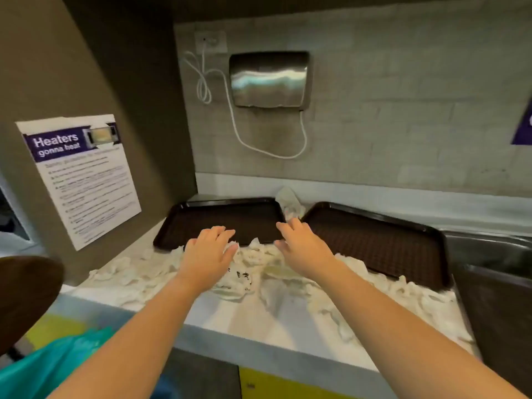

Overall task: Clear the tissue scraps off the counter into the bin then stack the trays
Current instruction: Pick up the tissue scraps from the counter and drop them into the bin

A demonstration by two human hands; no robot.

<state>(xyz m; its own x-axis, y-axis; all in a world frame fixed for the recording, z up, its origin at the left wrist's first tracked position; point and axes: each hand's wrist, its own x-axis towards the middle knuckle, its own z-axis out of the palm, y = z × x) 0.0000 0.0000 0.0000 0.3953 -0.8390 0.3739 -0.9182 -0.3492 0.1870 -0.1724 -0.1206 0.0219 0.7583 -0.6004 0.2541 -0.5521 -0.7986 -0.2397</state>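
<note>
Several white tissue scraps (259,272) lie heaped across the pale counter (276,338), in front of two dark brown trays. The left tray (224,217) and the right tray (383,240) sit side by side against the back wall. One more crumpled tissue (290,201) is wedged between them at the back. My left hand (208,254) reaches over the pile with fingers spread, fingertips touching a scrap at the left tray's front edge. My right hand (302,244) hovers palm down with straight fingers over the pile, between the two trays. Neither hand holds anything.
A bin with a teal liner (43,367) stands at the lower left, below the counter edge. A steel sink (495,254) lies right of the trays. On the wall hang a metal hand dryer (269,79) with a white cord and a poster (80,177).
</note>
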